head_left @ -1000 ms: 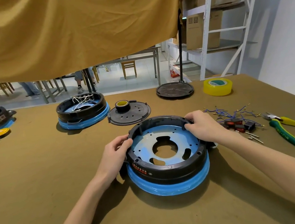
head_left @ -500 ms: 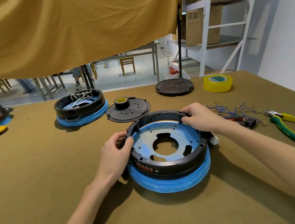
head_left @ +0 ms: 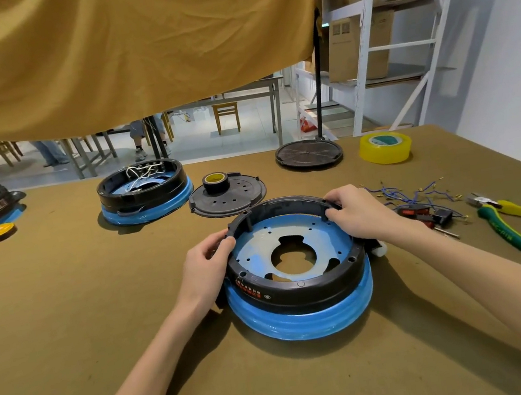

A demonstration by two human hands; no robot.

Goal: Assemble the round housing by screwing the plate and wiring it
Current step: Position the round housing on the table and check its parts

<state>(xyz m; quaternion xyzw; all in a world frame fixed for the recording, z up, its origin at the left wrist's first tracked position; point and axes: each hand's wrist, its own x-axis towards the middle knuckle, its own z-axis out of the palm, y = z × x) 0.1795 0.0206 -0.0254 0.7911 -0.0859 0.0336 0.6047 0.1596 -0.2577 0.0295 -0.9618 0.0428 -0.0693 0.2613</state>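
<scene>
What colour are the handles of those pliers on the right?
The pliers have green and yellow handles, seen in the head view.

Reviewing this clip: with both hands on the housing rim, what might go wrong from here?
1. The left hand and right hand grip the round housing only at its rim; it may slip while being turned.
2. The loose wires lie just past the right wrist and could be dragged.
3. The pliers lie near that forearm.

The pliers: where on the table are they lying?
In the head view, the pliers lie on the table's right side, beside the loose wires.
</scene>
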